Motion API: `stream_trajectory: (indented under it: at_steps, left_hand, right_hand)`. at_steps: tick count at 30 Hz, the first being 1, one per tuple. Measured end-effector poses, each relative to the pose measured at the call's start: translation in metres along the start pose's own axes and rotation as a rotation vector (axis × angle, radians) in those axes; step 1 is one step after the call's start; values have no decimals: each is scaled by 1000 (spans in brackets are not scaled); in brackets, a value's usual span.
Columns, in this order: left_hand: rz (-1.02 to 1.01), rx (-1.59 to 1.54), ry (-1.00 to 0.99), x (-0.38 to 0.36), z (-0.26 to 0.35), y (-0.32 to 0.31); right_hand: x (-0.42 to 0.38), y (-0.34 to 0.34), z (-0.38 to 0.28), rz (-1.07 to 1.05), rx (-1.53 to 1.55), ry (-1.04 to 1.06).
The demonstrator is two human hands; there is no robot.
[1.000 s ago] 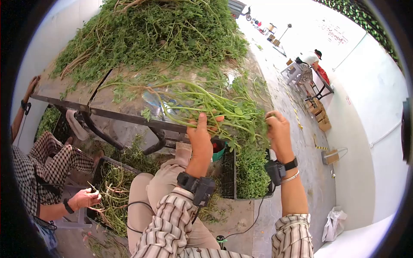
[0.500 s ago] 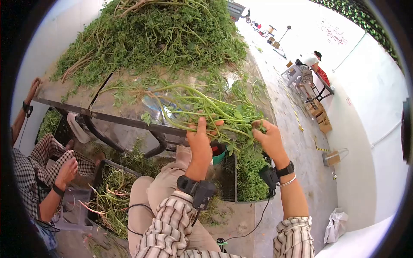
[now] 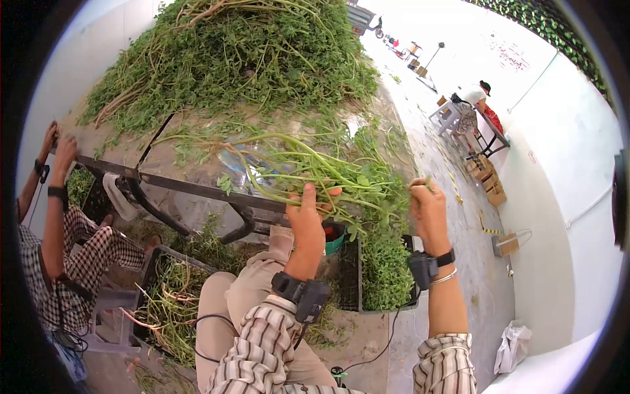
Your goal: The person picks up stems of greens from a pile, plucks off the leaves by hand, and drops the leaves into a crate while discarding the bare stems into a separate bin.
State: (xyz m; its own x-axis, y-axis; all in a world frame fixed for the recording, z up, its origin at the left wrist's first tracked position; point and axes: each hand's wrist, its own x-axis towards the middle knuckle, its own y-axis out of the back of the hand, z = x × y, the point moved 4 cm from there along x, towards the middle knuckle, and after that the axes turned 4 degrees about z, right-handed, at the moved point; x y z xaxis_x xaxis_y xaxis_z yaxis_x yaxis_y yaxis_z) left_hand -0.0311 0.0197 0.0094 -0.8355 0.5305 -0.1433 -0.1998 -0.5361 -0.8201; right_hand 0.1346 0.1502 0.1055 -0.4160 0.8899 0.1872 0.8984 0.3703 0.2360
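My left hand (image 3: 306,230) is closed around a bunch of long green plant stems (image 3: 315,157) at the near edge of the table. Their pale ends point left over the tabletop, while the leafy tips (image 3: 384,194) spread to the right. My right hand (image 3: 430,213) is closed just right of those tips. A short bit of green stem (image 3: 428,182) pokes up from its fingers. Below sits a black crate (image 3: 359,279) with leafy cuttings (image 3: 386,272) in it.
A large heap of greens (image 3: 243,59) covers the back of the table (image 3: 190,172). A second crate of stems (image 3: 170,295) stands at lower left, near a co-worker's checked trousers (image 3: 98,240). Cardboard boxes (image 3: 487,177) and another person (image 3: 467,108) are at the right.
My right hand has moved right, away from the leafy tips, and turned upward. My left hand keeps its hold on the stems. The co-worker's near hand has risen to the table edge.
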Motion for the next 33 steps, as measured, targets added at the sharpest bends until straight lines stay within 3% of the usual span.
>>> stream_trajectory:
  at_steps: [1, 3, 6, 8, 11, 15, 19, 22, 28, 33]
  left_hand:
    - [-20, 17, 6, 1, 1, 1]
    - [-2, -6, -1, -2, 3, -2]
    - [-10, -5, -9, 0, 1, -1]
    - [-27, 19, -10, 1, -2, 1]
    - [-35, 43, -24, 0, 0, 0]
    - [-43, 8, -18, 1, -1, 0]
    - [-86, 40, -3, -1, 2, -1]
    - [-49, 4, -2, -2, 3, -3]
    - [-72, 14, -19, -1, 3, -2]
    - [-70, 7, -7, -3, 3, -2]
  right_hand:
    - [2, 8, 0, 25, 169, -87]
    - [4, 12, 0, -40, 214, -113]
    - [4, 16, 4, 85, 101, -66]
    - [6, 11, 13, -109, 36, 10]
    - [-4, -2, 8, -170, -178, -40]
    - [-7, -18, 16, -257, -301, 62]
    - [-6, -27, 16, -234, -457, 241]
    - [-6, -26, 21, -198, -449, 120]
    - [-7, -26, 27, -175, -459, 274]
    - [-12, -27, 14, -165, -488, 194]
